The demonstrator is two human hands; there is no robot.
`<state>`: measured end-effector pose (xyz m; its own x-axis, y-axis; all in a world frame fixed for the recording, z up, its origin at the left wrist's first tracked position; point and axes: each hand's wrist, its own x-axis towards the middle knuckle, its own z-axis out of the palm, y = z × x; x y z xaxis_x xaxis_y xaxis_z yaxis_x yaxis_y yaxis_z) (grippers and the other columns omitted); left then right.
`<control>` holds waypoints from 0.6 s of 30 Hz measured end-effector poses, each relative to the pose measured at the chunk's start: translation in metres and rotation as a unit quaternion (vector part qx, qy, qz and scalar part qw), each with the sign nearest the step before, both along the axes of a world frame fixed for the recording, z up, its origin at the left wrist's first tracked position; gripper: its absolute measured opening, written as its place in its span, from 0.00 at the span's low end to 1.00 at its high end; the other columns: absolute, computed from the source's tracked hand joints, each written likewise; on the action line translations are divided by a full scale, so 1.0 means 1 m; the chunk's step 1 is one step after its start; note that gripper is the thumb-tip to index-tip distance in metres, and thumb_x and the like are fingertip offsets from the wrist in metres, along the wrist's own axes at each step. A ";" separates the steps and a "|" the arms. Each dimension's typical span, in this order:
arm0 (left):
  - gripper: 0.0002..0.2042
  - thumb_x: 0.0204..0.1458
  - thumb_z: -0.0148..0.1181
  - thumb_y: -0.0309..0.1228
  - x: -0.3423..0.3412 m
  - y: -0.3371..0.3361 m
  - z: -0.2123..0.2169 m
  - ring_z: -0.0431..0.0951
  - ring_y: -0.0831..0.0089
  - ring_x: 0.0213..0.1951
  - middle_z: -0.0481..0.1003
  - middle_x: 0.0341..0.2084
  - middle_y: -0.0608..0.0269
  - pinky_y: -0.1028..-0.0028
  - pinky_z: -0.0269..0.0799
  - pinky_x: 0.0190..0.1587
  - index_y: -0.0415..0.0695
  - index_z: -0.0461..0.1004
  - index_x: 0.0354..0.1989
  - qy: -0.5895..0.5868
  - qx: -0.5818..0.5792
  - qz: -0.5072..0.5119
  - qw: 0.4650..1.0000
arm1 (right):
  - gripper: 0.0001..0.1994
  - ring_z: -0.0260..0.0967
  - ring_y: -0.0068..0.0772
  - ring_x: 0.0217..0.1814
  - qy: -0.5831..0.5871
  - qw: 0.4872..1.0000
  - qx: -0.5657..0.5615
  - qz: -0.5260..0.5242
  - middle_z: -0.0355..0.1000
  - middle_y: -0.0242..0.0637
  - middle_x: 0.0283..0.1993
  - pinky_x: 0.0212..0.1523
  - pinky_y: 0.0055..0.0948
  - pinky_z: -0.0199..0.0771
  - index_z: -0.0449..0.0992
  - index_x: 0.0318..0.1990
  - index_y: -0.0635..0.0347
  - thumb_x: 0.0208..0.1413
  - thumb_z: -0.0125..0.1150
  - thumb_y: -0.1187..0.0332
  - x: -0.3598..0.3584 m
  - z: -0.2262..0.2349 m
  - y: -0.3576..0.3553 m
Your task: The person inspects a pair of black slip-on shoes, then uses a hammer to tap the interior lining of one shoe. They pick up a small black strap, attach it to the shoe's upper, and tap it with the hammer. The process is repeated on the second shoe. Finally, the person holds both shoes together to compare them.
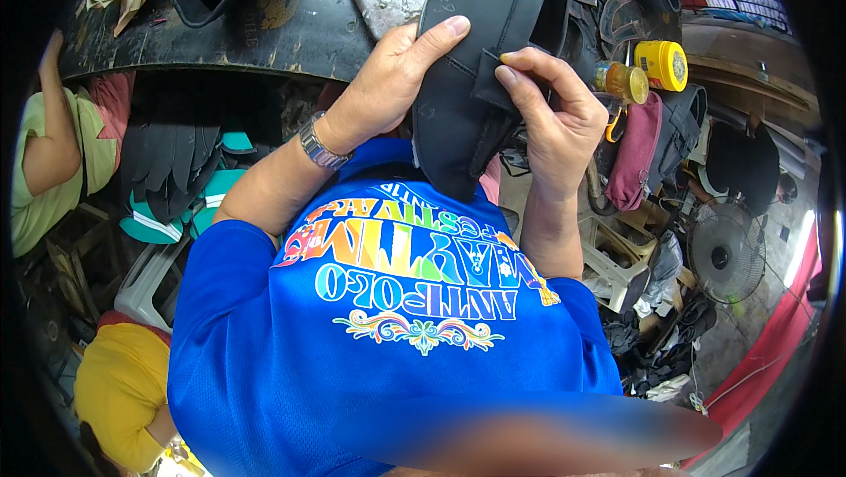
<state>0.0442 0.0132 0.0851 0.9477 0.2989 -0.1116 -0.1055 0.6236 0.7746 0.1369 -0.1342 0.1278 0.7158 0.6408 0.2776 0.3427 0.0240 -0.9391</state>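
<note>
Both hands hold a black shoe upper (480, 63) up against my chest. My left hand (388, 80) wraps its left edge, thumb laid across the top. My right hand (551, 111) pinches a flap at its middle. Beyond my fingers sits the crowded workbench (264, 27); two yellow-capped bottles (643, 71) stand just right of my right hand, leaving little room.

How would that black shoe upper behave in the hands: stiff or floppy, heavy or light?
The shoe upper probably flexes yet keeps its form: it holds a curved shell shape while the right hand pinches up a flap. It seems light, since the left hand steadies it with fingers only. The matte surface looks unlikely to slip.
</note>
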 end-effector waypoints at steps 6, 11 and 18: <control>0.18 0.64 0.51 0.41 -0.002 0.003 0.001 0.81 0.79 0.34 0.79 0.36 0.60 0.81 0.78 0.36 0.36 0.74 0.47 0.013 0.015 -0.003 1.000 | 0.07 0.74 0.23 0.34 -0.082 0.996 -0.035 -0.013 0.78 0.37 0.34 0.38 0.20 0.72 0.80 0.36 0.68 0.47 0.67 0.82 0.001 -0.001 0.002; 0.17 0.61 0.57 0.38 -0.005 0.004 0.000 0.81 0.78 0.35 0.80 0.37 0.61 0.80 0.78 0.38 0.36 0.75 0.48 0.003 0.066 -0.008 0.998 | 0.07 0.75 0.24 0.33 -0.101 0.993 -0.051 -0.020 0.78 0.37 0.33 0.37 0.21 0.73 0.79 0.34 0.68 0.46 0.68 0.81 -0.001 -0.001 0.004; 0.12 0.58 0.61 0.32 -0.004 0.007 -0.005 0.81 0.76 0.38 0.80 0.37 0.61 0.77 0.79 0.39 0.37 0.77 0.44 0.002 0.084 -0.017 0.996 | 0.24 0.71 0.32 0.44 -0.218 0.975 -0.020 -0.048 0.73 0.39 0.45 0.46 0.27 0.71 0.75 0.49 0.62 0.40 0.73 0.78 0.000 0.006 0.005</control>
<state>0.0406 0.0199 0.0801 0.9576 0.2806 -0.0658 -0.0833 0.4879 0.8689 0.1364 -0.1294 0.1343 0.5926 0.5932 0.5450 0.7081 -0.0612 -0.7034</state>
